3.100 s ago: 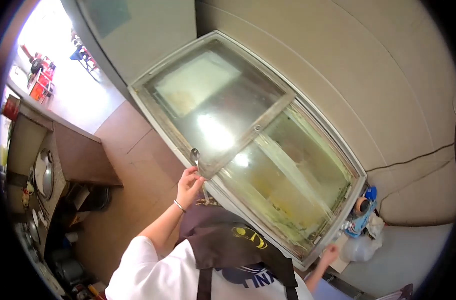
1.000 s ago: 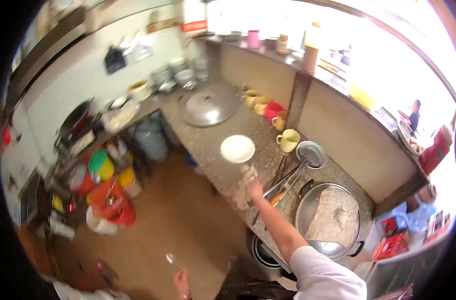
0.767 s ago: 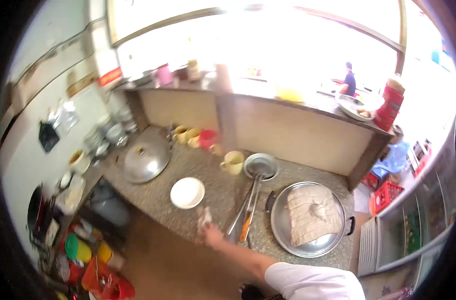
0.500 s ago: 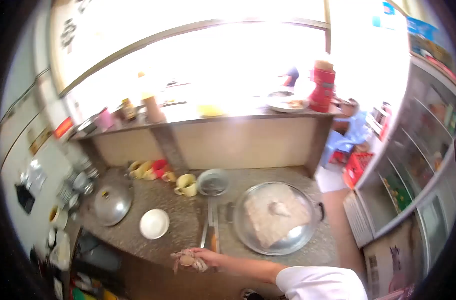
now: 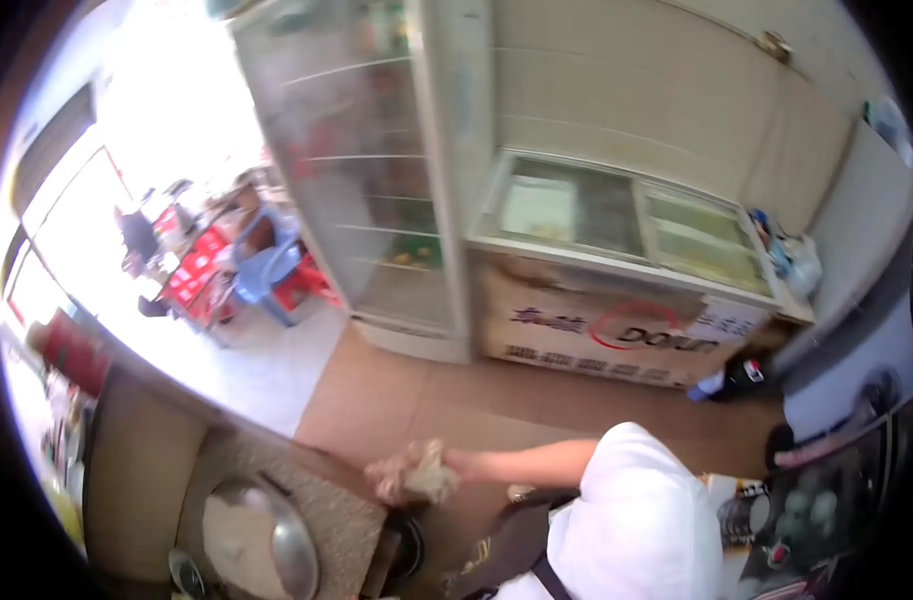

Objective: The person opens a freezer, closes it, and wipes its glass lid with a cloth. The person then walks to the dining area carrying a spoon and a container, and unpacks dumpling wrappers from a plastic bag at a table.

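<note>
- Far left, a red cylindrical container (image 5: 69, 352) stands on the ledge above the low partition, blurred and tilted by the lens.
- Below it, near the bottom edge, part of a round sieve (image 5: 185, 572) shows just beside the partition.
- Beyond the partition, a blue plastic chair (image 5: 265, 255) stands among red stools on the pale floor, against strong glare.
- A round metal pan (image 5: 297, 552) sits on the speckled stone counter (image 5: 345, 518), with a pale covering cloth (image 5: 239, 545) over much of its top.
- Behind, a tall glass-door refrigerator (image 5: 377, 200) rises with several shelves, its contents blurred.
- In the middle, a crumpled rag (image 5: 433, 478) is in the air near the counter's corner; I cannot tell whether it touches the edge.
- The right hand (image 5: 461, 465) has its fingers closed around this rag, though motion blur hides how each one lies.
- The left hand is out of view, so I cannot tell the state of its fingers.
- Right of centre, a white sleeve (image 5: 632, 505) runs up that arm, next to a dark apron (image 5: 499, 555).
- Behind the arm, a chest freezer (image 5: 587, 312) with sliding glass lids stands against the wall.
- At its right end is a clear plastic bag (image 5: 802, 268).
</note>
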Demonstrator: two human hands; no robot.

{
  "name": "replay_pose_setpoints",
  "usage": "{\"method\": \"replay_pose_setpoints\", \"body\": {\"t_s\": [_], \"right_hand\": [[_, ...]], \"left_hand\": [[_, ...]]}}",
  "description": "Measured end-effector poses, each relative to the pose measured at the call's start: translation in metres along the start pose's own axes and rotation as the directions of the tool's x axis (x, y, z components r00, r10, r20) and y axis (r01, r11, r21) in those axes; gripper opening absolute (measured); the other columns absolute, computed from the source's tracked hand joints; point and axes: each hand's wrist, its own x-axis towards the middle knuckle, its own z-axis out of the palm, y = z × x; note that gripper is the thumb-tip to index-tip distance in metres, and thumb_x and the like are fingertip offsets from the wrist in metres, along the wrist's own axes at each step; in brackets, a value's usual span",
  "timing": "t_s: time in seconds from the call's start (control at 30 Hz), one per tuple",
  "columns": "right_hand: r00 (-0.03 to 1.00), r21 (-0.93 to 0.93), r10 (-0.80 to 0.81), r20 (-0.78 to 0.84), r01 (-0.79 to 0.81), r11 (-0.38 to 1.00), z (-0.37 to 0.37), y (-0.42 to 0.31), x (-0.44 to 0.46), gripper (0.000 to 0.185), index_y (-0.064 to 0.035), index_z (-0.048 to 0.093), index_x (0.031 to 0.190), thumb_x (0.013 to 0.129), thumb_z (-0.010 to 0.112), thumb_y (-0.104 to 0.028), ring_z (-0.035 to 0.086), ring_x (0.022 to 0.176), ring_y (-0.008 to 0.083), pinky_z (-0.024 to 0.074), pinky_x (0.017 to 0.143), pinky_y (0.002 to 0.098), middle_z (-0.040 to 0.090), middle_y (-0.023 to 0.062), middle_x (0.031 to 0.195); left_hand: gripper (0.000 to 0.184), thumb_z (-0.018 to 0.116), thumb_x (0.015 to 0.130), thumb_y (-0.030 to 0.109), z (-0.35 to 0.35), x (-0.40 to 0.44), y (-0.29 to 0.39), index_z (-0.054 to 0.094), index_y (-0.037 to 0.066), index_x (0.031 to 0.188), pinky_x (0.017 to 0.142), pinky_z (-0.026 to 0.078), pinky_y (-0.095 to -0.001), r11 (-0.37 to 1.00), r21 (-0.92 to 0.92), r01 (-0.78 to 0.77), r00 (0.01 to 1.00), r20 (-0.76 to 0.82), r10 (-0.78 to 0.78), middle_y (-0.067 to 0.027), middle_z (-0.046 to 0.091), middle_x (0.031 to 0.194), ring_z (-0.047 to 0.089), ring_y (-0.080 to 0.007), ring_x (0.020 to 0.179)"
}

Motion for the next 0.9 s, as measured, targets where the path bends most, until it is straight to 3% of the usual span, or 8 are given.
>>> {"method": "replay_pose_setpoints", "body": {"t_s": [0.07, 0.2, 0.27, 0.3, 0.43, 0.57, 0.67, 0.9], "right_hand": [[0.997, 0.094, -0.057, 0.042, 0.053, 0.994, -0.009, -0.085, -0.093, 0.035, -0.0048, 0.051, 0.109, 0.089, 0.044, -0.032, 0.058, 0.08, 0.0178, 0.0489, 0.067, 0.0331, 0.059, 0.0071, 0.096], [0.958, 0.557, -0.199, 0.207, 0.052, 0.829, 0.082, -0.203, -0.269, 0.036, -0.0054, 0.052, 0.107, 0.086, 0.049, -0.034, 0.059, 0.073, 0.0169, 0.0502, 0.057, 0.0319, 0.06, 0.0064, 0.088], [0.56, 0.08, -0.76, -0.33, 0.819, 0.569, 0.076, -0.24, -0.324, 0.034, -0.005, 0.051, 0.108, 0.085, 0.05, -0.029, 0.057, 0.077, 0.0159, 0.0495, 0.059, 0.0305, 0.059, 0.0069, 0.092], [0.144, -0.284, -0.901, -0.409, 0.918, 0.276, 0.075, -0.258, -0.346, 0.033, -0.0048, 0.05, 0.108, 0.084, 0.051, -0.027, 0.056, 0.079, 0.0154, 0.0491, 0.061, 0.0298, 0.058, 0.0072, 0.093], [-0.197, -0.443, -0.956, -0.216, 0.893, -0.084, 0.055, -0.347, -0.417, 0.033, -0.0059, 0.047, 0.113, 0.083, 0.052, -0.018, 0.054, 0.081, 0.0159, 0.0474, 0.064, 0.0275, 0.057, 0.0077, 0.098], [-0.248, -0.688, -0.95, -0.188, 0.724, -0.052, -0.035, -0.443, -0.45, 0.036, -0.0055, 0.047, 0.114, 0.081, 0.055, -0.017, 0.055, 0.089, 0.0198, 0.0464, 0.072, 0.0299, 0.056, 0.0108, 0.101], [-0.309, -0.682, -0.95, 0.037, -0.703, 0.202, -0.083, -0.475, -0.434, 0.055, -0.0014, 0.045, 0.115, 0.07, 0.064, -0.027, 0.035, 0.118, 0.0327, 0.029, 0.097, 0.0432, 0.036, 0.0212, 0.125], [-0.463, -0.433, -0.878, 0.125, -0.822, 0.372, -0.087, -0.559, -0.385, 0.073, -0.0007, 0.029, 0.13, 0.075, 0.057, -0.039, 0.022, 0.125, 0.0387, 0.016, 0.103, 0.0459, 0.023, 0.0277, 0.134]], "left_hand": [[0.027, 0.05, 0.083, 0.016, 0.068, 0.015, 0.047, 0.057, -0.005, 0.1, 0.072, 0.044, -0.0425, 0.975, -0.061, -0.215, 0.975, 0.041, 0.217, -0.0215, 0.06, 0.091, 0.055, -0.0355, 0.081], [0.026, 0.052, 0.084, 0.017, 0.174, 0.042, 0.182, 0.057, -0.003, 0.1, 0.078, 0.044, -0.0364, 0.782, -0.421, 0.46, 0.831, 0.515, -0.211, -0.0157, 0.059, 0.096, 0.056, -0.0254, 0.088], [0.02, 0.056, 0.084, 0.02, 0.227, 0.043, 0.216, 0.059, 0.001, 0.088, 0.075, 0.04, -0.0239, 0.739, -0.519, 0.429, 0.829, 0.552, -0.094, -0.0034, 0.058, 0.089, 0.052, -0.0112, 0.086], [0.02, 0.056, 0.084, 0.02, 0.248, 0.043, 0.237, 0.059, 0.001, 0.088, 0.075, 0.04, -0.0239, 0.745, -0.505, 0.436, 0.819, 0.566, -0.096, -0.0034, 0.058, 0.089, 0.052, -0.0112, 0.086], [0.019, 0.054, 0.085, 0.018, 0.322, 0.047, 0.291, 0.059, 0.0, 0.087, 0.078, 0.04, -0.0246, 0.751, -0.464, 0.471, 0.687, 0.727, 0.018, -0.0044, 0.058, 0.093, 0.052, -0.0114, 0.088], [0.015, 0.054, 0.085, 0.015, 0.398, 0.051, 0.308, 0.059, 0.001, 0.086, 0.078, 0.04, -0.0247, 0.789, -0.386, 0.478, 0.619, 0.785, 0.01, -0.0051, 0.058, 0.094, 0.052, -0.011, 0.087], [0.014, 0.054, 0.084, 0.013, 0.457, 0.057, 0.324, 0.059, 0.001, 0.082, 0.077, 0.041, -0.0252, 0.782, -0.389, 0.487, 0.577, 0.816, 0.047, -0.0065, 0.058, 0.094, 0.052, -0.0122, 0.087], [0.01, 0.053, 0.082, 0.004, 0.562, 0.069, 0.389, 0.056, -0.001, 0.073, 0.081, 0.041, -0.0286, 0.866, -0.351, 0.356, 0.427, 0.886, 0.183, -0.0105, 0.055, 0.097, 0.052, -0.0162, 0.089]]}}
